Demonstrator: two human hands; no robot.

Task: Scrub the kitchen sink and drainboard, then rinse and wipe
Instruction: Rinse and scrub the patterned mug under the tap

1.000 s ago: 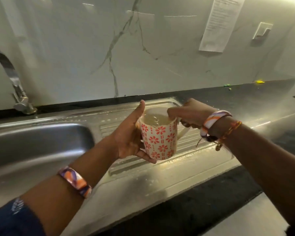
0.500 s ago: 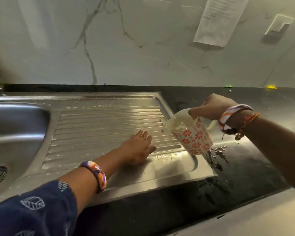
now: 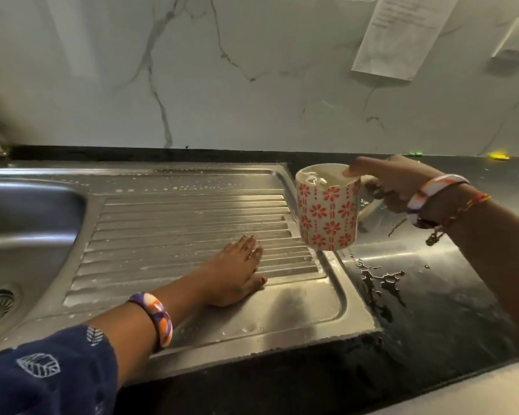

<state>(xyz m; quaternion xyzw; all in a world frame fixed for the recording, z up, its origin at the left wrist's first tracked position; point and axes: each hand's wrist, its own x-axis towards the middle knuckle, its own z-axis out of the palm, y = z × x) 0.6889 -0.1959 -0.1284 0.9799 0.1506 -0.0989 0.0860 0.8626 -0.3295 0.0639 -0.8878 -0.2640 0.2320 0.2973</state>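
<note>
The right hand (image 3: 396,181) grips the water-filled mug (image 3: 327,209) by its handle, thumb on the rim, upright above the drainboard (image 3: 192,211) edge at 3 o'clock. It looks ceramic: weighty, breakable, likely slick when wet. The left hand (image 3: 237,271) lies flat, fingers straight, on the ribs. Sink (image 3: 27,220) at 9 o'clock; a puddle (image 3: 381,280) wets the bench (image 3: 432,310)

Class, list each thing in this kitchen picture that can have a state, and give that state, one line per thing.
Mug: held above the drainboard's right edge, roughly upright, liquid inside.
Right hand: grips the mug at its handle.
Left hand: flat on the drainboard, fingers straight.
Drainboard: wet, flecked with suds.
Counter: puddle beside the drainboard.
Sink: drain uncovered.
Paper: stuck on the wall.
</note>
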